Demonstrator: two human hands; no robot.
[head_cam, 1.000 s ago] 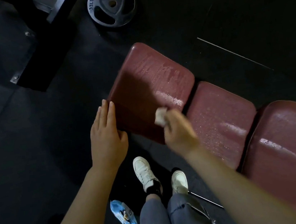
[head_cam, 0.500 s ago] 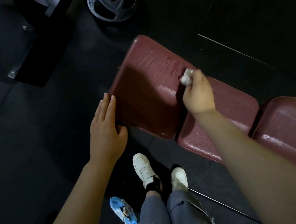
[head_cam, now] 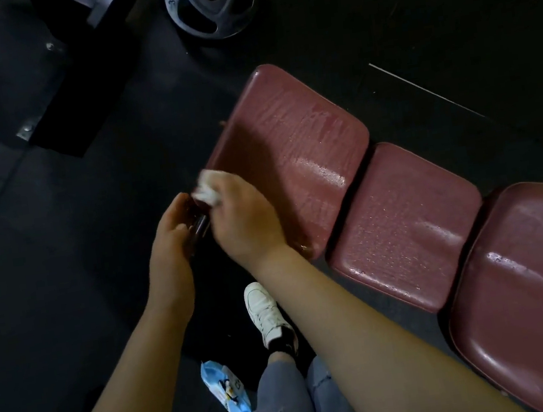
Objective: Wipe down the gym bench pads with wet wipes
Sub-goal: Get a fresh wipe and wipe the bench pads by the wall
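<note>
Writing reading "33LB" showed on the round black iron weight plate lying on the dark rubber floor. The right hand pinched a crumpled white wet wipe at the near corner of the end maroon vinyl bench pad. The left hand curled around that pad's edge. A blue wet-wipe packet lay on the floor; its print was unreadable.

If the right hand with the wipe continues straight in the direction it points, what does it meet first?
Probably the left hand: the right hand and wet wipe point left along the end pad, almost touching its fingers. Depth is uncertain.
</note>
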